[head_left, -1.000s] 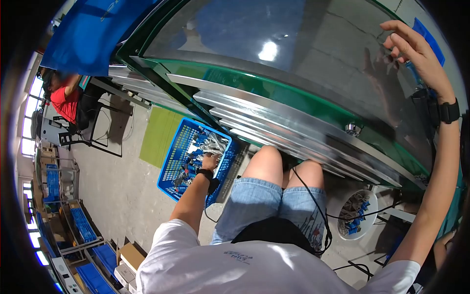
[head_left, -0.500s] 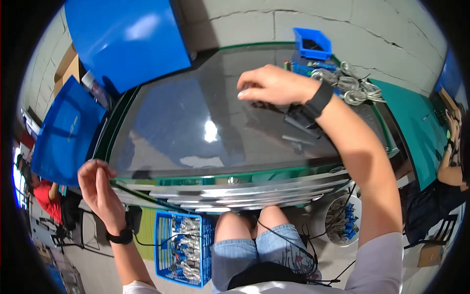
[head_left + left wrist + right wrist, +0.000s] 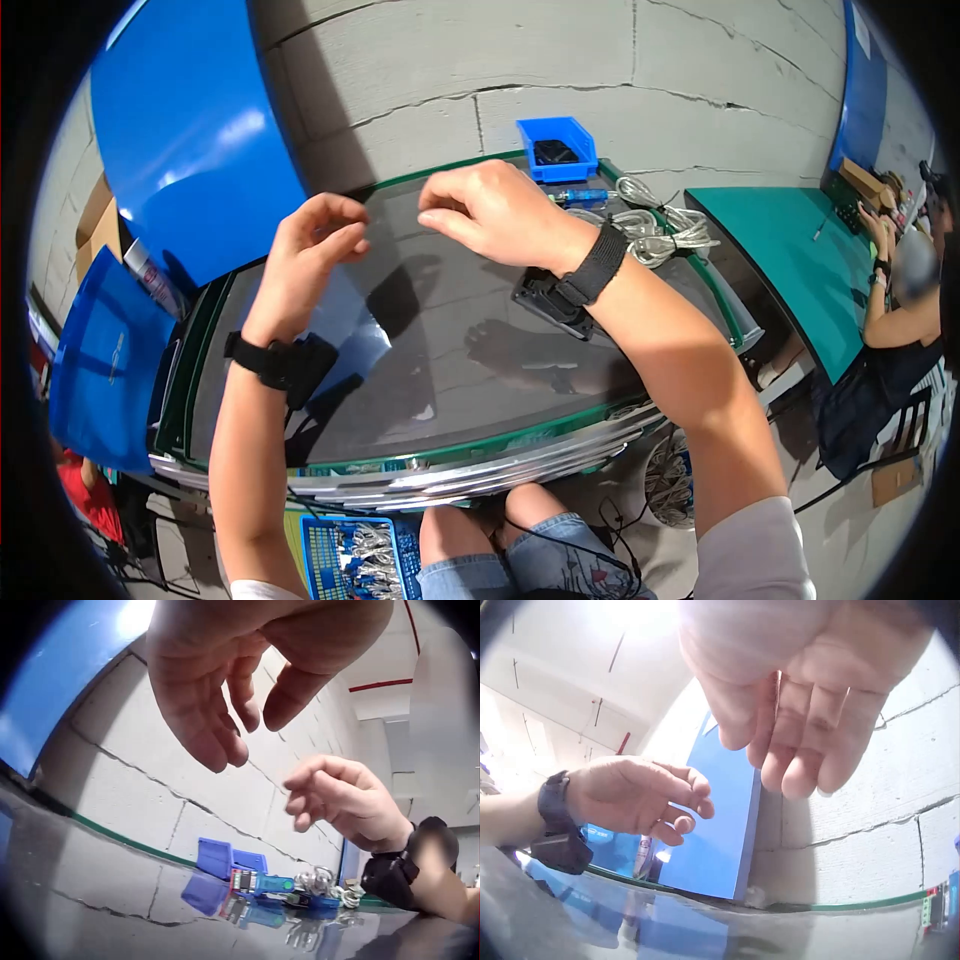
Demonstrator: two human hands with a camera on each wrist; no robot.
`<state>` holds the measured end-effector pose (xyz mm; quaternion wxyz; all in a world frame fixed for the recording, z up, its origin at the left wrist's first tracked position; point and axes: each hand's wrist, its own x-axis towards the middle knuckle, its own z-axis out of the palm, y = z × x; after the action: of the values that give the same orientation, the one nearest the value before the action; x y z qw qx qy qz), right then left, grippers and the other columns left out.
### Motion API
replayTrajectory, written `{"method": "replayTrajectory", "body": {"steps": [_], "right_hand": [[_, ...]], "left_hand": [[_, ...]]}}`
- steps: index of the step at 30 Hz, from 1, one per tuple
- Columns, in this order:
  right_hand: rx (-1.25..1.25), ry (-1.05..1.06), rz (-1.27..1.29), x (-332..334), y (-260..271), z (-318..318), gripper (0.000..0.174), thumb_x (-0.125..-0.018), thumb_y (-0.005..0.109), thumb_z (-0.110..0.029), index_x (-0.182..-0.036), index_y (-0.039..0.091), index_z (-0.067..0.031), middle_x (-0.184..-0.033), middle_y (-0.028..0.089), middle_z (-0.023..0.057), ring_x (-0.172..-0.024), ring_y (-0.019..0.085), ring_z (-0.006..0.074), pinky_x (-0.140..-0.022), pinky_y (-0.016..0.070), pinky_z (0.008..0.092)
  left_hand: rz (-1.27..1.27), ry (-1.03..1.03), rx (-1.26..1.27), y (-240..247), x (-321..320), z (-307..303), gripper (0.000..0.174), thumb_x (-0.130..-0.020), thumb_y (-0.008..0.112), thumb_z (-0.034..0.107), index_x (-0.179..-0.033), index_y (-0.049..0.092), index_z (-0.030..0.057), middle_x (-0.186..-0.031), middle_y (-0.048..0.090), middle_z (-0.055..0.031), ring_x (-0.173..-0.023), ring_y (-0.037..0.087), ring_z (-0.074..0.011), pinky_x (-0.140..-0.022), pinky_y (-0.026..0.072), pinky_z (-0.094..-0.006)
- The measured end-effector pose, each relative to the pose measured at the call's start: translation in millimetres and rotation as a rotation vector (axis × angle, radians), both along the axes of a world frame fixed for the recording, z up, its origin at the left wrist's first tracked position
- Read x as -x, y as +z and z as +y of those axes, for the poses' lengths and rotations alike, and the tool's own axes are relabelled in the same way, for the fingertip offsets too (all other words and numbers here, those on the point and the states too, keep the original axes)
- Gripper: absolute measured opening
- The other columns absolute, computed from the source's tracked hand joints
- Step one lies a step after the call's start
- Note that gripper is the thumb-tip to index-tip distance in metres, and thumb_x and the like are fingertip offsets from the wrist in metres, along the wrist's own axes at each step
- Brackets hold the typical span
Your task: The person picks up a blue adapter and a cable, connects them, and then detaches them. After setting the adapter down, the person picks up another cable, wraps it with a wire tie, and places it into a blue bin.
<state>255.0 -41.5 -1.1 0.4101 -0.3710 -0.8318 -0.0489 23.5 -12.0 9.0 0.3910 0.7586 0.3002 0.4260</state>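
My left hand [image 3: 305, 262] hovers over the dark glossy tabletop [image 3: 440, 370], fingers loosely bent and nothing between them. Facing it, a short gap away, my right hand [image 3: 505, 215] is also raised above the surface with relaxed, empty fingers. In the left wrist view, both hands show clear of the table. Beyond the right hand, at the back right, lie blue connectors [image 3: 587, 197] attached to coiled clear-jacketed cables [image 3: 655, 238]. A green terminal piece [image 3: 246, 882] shows on one connector in the left wrist view.
A small blue bin [image 3: 560, 174] with black items stands behind the cables. Blue panels [image 3: 190, 160] rise at the left near a spray can [image 3: 155, 280]. Below the front edge sits a blue basket [image 3: 318, 560] of cables. Another person works at the green table [image 3: 780, 260] on the right.
My left hand has come up out of the basket and over the tabletop. My right hand has moved left across the table toward it. The head view has swung up from the floor to the table.
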Motion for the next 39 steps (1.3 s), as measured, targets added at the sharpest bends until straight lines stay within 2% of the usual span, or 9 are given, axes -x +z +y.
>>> {"method": "replayTrajectory", "body": {"steps": [4,6,8,12,21,28,35,37,39], "right_hand": [[-0.029,-0.034,0.102,5,7,-8,0.016,-0.083,0.061,-0.015,-0.088,0.063,0.0000,-0.071,0.064,0.0129,-0.062,0.061,0.0222,-0.059,0.0479,0.0308],[-0.098,-0.078,0.139,6,13,-11,0.016,-0.080,0.060,-0.018,-0.082,0.065,-0.0031,-0.075,0.064,0.0150,-0.072,0.062,0.0331,-0.065,0.0489,0.0404],[-0.111,-0.161,0.130,-1,23,-16,0.016,-0.083,0.060,-0.013,-0.093,0.064,0.0004,-0.083,0.066,0.0109,-0.074,0.064,0.0181,-0.066,0.0503,0.0283],[-0.144,-0.427,0.003,-43,45,-11,0.028,-0.081,0.060,-0.014,-0.105,0.061,0.0000,-0.102,0.065,0.0152,-0.097,0.063,0.0265,-0.082,0.0502,0.0356],[0.726,-1.060,-0.418,-178,25,-8,0.060,-0.069,0.073,-0.016,-0.123,0.052,0.0009,-0.117,0.059,0.0217,-0.107,0.058,0.0330,-0.089,0.0471,0.0389],[0.778,-1.014,-0.464,-168,28,-12,0.039,-0.068,0.071,-0.019,-0.102,0.064,-0.0008,-0.095,0.066,0.0184,-0.090,0.063,0.0309,-0.078,0.0492,0.0383],[0.097,-0.750,-0.306,-83,80,-13,0.027,-0.067,0.064,-0.018,-0.086,0.062,0.0016,-0.080,0.064,0.0217,-0.074,0.062,0.0350,-0.069,0.0480,0.0427],[0.007,-0.463,-0.059,-47,78,-17,0.022,-0.071,0.064,-0.015,-0.074,0.050,0.0009,-0.061,0.048,0.0098,-0.058,0.046,0.0188,-0.054,0.0390,0.0352],[0.037,-0.324,-0.038,-16,70,-17,0.019,-0.070,0.063,-0.012,-0.074,0.049,0.0004,-0.063,0.045,0.0079,-0.060,0.042,0.0153,-0.055,0.0378,0.0326]], "left_hand": [[-0.059,0.012,0.061,-6,17,21,0.013,-0.086,0.059,0.012,-0.096,0.058,0.0041,-0.093,0.060,-0.0026,-0.077,0.057,-0.0098,-0.075,0.0482,-0.0266],[-0.072,0.035,0.041,-9,21,22,0.012,-0.086,0.059,0.012,-0.096,0.058,0.0045,-0.092,0.060,-0.0025,-0.075,0.057,-0.0096,-0.074,0.0479,-0.0257],[-0.084,0.014,0.024,-12,23,24,0.012,-0.086,0.059,0.011,-0.095,0.058,0.0047,-0.089,0.060,-0.0018,-0.073,0.057,-0.0096,-0.073,0.0474,-0.0252],[-0.078,0.049,0.069,-17,23,24,0.011,-0.085,0.061,0.011,-0.093,0.057,0.0042,-0.085,0.058,-0.0005,-0.072,0.057,-0.0098,-0.071,0.0469,-0.0250],[-0.140,0.036,0.081,-23,25,30,0.009,-0.085,0.060,0.006,-0.093,0.057,0.0020,-0.079,0.059,-0.0013,-0.066,0.058,-0.0100,-0.063,0.0468,-0.0238],[-0.145,0.006,0.081,-21,26,29,0.010,-0.085,0.060,0.006,-0.093,0.056,0.0017,-0.080,0.058,-0.0018,-0.067,0.058,-0.0096,-0.063,0.0469,-0.0233],[-0.155,-0.044,0.089,-17,25,21,0.030,-0.087,0.062,0.018,-0.110,0.052,0.0009,-0.096,0.058,-0.0074,-0.083,0.058,-0.0135,-0.072,0.0491,-0.0267],[-0.183,-0.051,0.083,-15,26,20,0.055,-0.089,0.061,0.032,-0.130,0.039,0.0016,-0.116,0.053,-0.0136,-0.098,0.056,-0.0182,-0.078,0.0503,-0.0303],[-0.261,-0.049,0.132,-13,26,19,0.057,-0.090,0.060,0.032,-0.132,0.037,0.0018,-0.116,0.054,-0.0129,-0.097,0.057,-0.0178,-0.080,0.0505,-0.0322]]}}
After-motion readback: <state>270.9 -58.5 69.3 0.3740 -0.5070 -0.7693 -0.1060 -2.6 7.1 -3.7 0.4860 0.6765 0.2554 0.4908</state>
